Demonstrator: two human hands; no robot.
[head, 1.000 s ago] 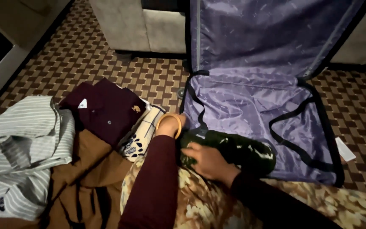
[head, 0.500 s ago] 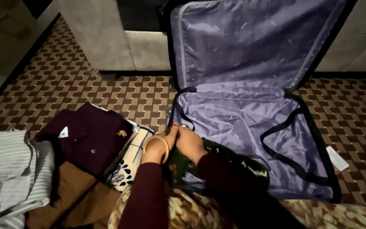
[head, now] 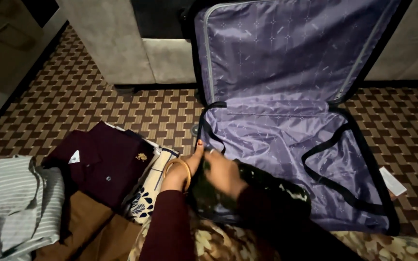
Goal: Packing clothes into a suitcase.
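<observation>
Step in hand, as judged: a dark folded garment is being settled into the near left corner of the suitcase. Done well, it would be pressed flat against the lining, edges squared to the case wall, and kept under rather than over the loose straps so they can close across it afterward.

Suitcase: open on the patterned floor, lid propped upright against grey furniture. Purple lining throughout. Black straps lie unbuckled across the right of the base.

Dark patterned garment: blackish green with pale flecks, glossy where the light catches it. It lies bundled in the near left corner of the base, partly over the front edge. Its far end is lost in shadow.

Maroon shirt: folded, collar up, on the floor just left of the case, on top of a brown garment and a printed cream cloth.

Striped shirt: grey and white, at the far left, well apart from the case.

Right hand: closed down on top of the dark garment, fingers curled into the cloth.

Left hand: an orange bangle at the wrist, fingers at the garment's left edge beside the case wall; whether they pinch it or only steady it cannot be told.
</observation>
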